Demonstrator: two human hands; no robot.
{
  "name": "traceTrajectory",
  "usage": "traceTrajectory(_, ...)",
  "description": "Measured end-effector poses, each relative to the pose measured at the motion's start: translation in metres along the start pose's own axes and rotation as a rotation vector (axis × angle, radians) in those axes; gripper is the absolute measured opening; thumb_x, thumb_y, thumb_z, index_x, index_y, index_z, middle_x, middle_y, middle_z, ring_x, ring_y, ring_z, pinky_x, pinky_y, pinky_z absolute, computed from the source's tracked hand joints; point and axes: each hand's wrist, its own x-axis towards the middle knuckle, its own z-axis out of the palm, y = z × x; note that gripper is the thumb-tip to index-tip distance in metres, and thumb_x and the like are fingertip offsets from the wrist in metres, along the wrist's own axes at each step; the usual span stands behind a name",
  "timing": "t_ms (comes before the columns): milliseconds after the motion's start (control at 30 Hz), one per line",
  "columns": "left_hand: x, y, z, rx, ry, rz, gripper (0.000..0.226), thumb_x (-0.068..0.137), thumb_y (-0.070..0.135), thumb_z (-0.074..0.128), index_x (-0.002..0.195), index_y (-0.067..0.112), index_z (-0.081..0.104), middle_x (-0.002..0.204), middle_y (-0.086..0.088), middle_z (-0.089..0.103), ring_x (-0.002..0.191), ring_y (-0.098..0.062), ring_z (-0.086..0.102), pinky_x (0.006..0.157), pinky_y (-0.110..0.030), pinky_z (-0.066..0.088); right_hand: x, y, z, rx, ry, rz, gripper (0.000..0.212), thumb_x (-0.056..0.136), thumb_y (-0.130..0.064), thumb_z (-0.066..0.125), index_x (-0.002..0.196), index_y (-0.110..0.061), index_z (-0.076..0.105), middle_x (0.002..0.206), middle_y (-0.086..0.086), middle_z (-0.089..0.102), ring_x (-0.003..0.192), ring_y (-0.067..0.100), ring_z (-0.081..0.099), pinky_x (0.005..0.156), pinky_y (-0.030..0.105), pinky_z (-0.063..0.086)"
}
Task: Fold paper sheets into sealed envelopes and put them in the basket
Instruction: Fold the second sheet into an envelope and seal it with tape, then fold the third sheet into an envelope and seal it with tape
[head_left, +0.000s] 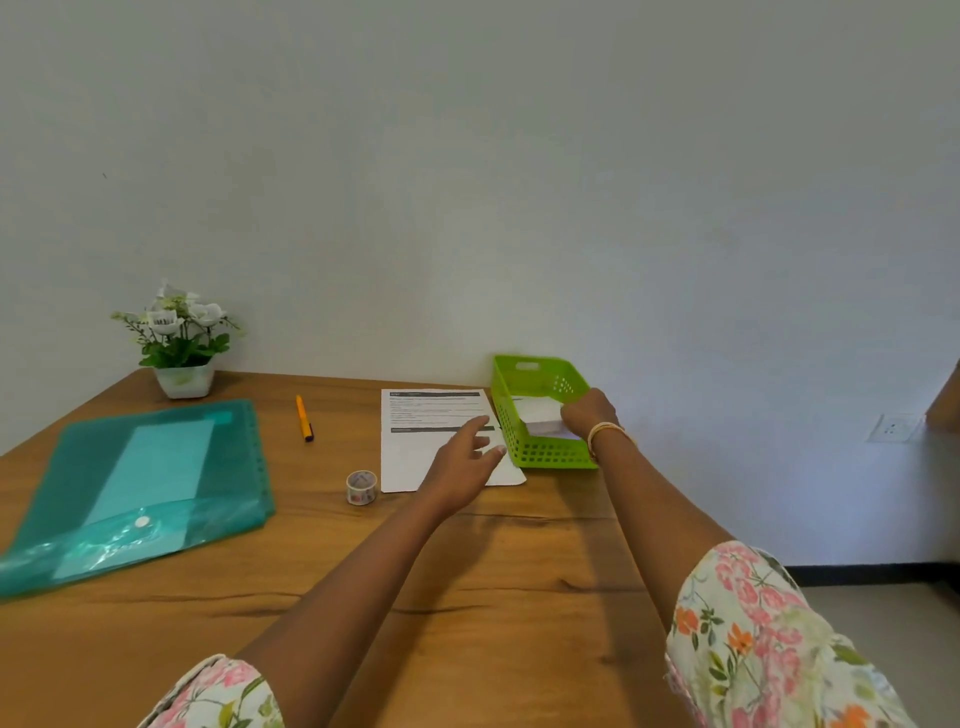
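Green basket (540, 452) already holds a folded envelope (545, 428), pinched by the right hand (589, 413) inside it. A printed sheet (431, 415), unfolded on the table, is reached for by the left hand (462, 460), fingers loosely extended.

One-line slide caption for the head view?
Right hand lowers folded white envelope into green plastic basket; left hand over printed sheet.

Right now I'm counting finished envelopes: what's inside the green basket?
The green basket holds white folded paper, with the right hand reaching in and gripping it. The hand and the near wall hide part of the inside, so I cannot count the envelopes.
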Motion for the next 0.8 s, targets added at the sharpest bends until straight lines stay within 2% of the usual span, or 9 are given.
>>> traceTrajectory(67, -0.004, -0.011, -0.007, 0.033, 0.019, -0.012, 0.053, 0.096, 0.030, 0.055, 0.145, 0.022, 0.036, 0.139, -0.011, 0.050, 0.126, -0.022, 0.049, 0.096, -0.031, 0.045, 0.001, 0.000, 0.004, -0.094, -0.025, 0.013, 0.022, 0.092, -0.020, 0.048, 0.106, -0.007, 0.058, 0.121, 0.020, 0.060, 0.111, 0.037, 0.055, 0.091, 0.039, 0.043)
traceTrajectory(167, -0.013, -0.024, -0.015, 0.091, 0.041, -0.022, 0.049, 0.096, 0.027, 0.054, 0.143, 0.021, 0.040, 0.138, -0.011, 0.051, 0.126, -0.023, 0.049, 0.100, -0.035, 0.043, -0.005, -0.001, 0.014, -0.271, 0.073, 0.032, 0.042, 0.096, -0.033, 0.039, 0.127, -0.009, 0.053, 0.137, 0.017, 0.049, 0.128, 0.037, 0.040, 0.104, 0.043, 0.030)
traceTrajectory(267, -0.025, -0.036, -0.022, 0.171, 0.065, -0.004, 0.044, 0.096, 0.021, 0.056, 0.138, 0.022, 0.045, 0.138, -0.008, 0.053, 0.127, -0.021, 0.048, 0.100, -0.034, 0.042, -0.030, -0.004, 0.032, -0.359, 0.266, -0.065, 0.042, 0.094, -0.037, 0.043, 0.122, -0.009, 0.056, 0.132, 0.018, 0.050, 0.124, 0.036, 0.040, 0.102, 0.045, 0.030)
traceTrajectory(333, -0.036, -0.044, -0.027, 0.215, 0.065, 0.004, 0.042, 0.095, 0.018, 0.056, 0.136, 0.025, 0.048, 0.139, -0.005, 0.052, 0.128, -0.020, 0.047, 0.103, -0.034, 0.042, -0.054, -0.001, 0.048, -0.361, 0.393, -0.236, 0.037, 0.090, -0.033, 0.050, 0.118, -0.011, 0.060, 0.126, 0.016, 0.052, 0.118, 0.035, 0.043, 0.096, 0.044, 0.031)
traceTrajectory(433, -0.055, -0.060, -0.037, 0.343, 0.053, 0.032, 0.040, 0.094, 0.020, 0.055, 0.133, 0.030, 0.051, 0.138, 0.003, 0.052, 0.126, -0.013, 0.047, 0.099, -0.028, 0.041, -0.094, 0.009, 0.076, -0.319, 0.470, -0.492, 0.032, 0.078, -0.023, 0.063, 0.107, -0.013, 0.066, 0.120, 0.015, 0.056, 0.113, 0.035, 0.050, 0.092, 0.045, 0.035)
traceTrajectory(500, -0.067, -0.071, -0.046, 0.451, 0.058, 0.042, 0.038, 0.093, 0.023, 0.054, 0.130, 0.032, 0.052, 0.134, 0.006, 0.054, 0.122, -0.012, 0.050, 0.097, -0.029, 0.043, -0.115, 0.017, 0.096, -0.263, 0.433, -0.597, 0.029, 0.077, -0.020, 0.064, 0.105, -0.015, 0.067, 0.116, 0.012, 0.057, 0.110, 0.032, 0.053, 0.092, 0.044, 0.038)
traceTrajectory(567, -0.078, -0.081, -0.057, 0.540, 0.066, 0.055, 0.038, 0.091, 0.023, 0.055, 0.129, 0.031, 0.053, 0.131, 0.007, 0.057, 0.119, -0.013, 0.052, 0.097, -0.033, 0.045, -0.129, 0.022, 0.112, -0.240, 0.298, -0.636, 0.030, 0.083, -0.019, 0.057, 0.112, -0.018, 0.064, 0.121, 0.008, 0.054, 0.114, 0.027, 0.050, 0.096, 0.039, 0.039)
traceTrajectory(700, -0.090, -0.093, -0.072, 0.665, 0.111, 0.094, 0.032, 0.092, 0.027, 0.054, 0.124, 0.026, 0.055, 0.123, 0.005, 0.062, 0.110, -0.014, 0.056, 0.094, -0.031, 0.044, -0.128, 0.021, 0.135, -0.194, 0.041, -0.611, 0.039, 0.092, -0.023, 0.054, 0.129, -0.015, 0.055, 0.135, 0.005, 0.047, 0.124, 0.020, 0.046, 0.103, 0.033, 0.041)
traceTrajectory(800, -0.091, -0.096, -0.075, 0.727, 0.098, 0.083, 0.039, 0.094, 0.032, 0.050, 0.132, 0.024, 0.051, 0.134, 0.003, 0.055, 0.118, -0.014, 0.051, 0.100, -0.032, 0.039, -0.122, 0.015, 0.146, -0.215, -0.029, -0.568, 0.042, 0.094, -0.027, 0.054, 0.134, -0.014, 0.051, 0.138, 0.005, 0.047, 0.126, 0.020, 0.046, 0.103, 0.034, 0.042)
